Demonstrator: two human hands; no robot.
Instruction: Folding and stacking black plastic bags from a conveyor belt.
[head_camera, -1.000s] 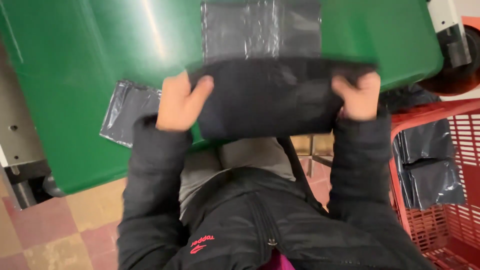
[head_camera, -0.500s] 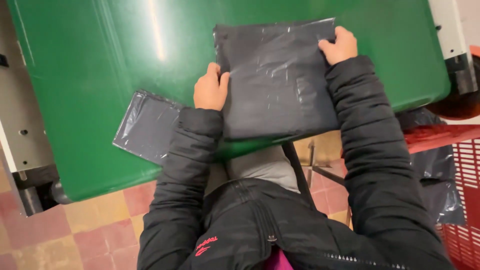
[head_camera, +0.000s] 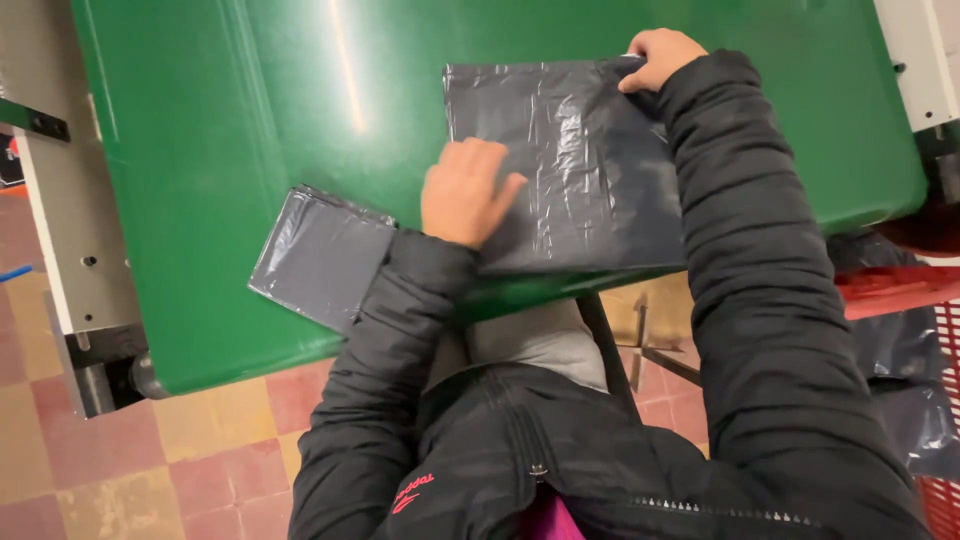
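A flat dark grey plastic parcel bag (head_camera: 575, 165) lies on the green conveyor belt (head_camera: 250, 110), its near edge at the belt's front. My left hand (head_camera: 462, 192) rests palm down on the bag's left side, fingers spread. My right hand (head_camera: 657, 55) grips the bag's far right corner, fingers curled over the edge. A second, smaller dark plastic bag (head_camera: 320, 255) lies on the belt to the left, partly under my left sleeve.
A red wire basket (head_camera: 915, 300) at the right holds more dark bags (head_camera: 905, 380). Grey machine frames (head_camera: 60, 230) flank the belt on both sides. Below is a tiled floor (head_camera: 190, 460) in red and yellow.
The bag was held up in both hands, then laid flat on the belt. My left hand has slid onto its surface and my right hand moved to its far corner.
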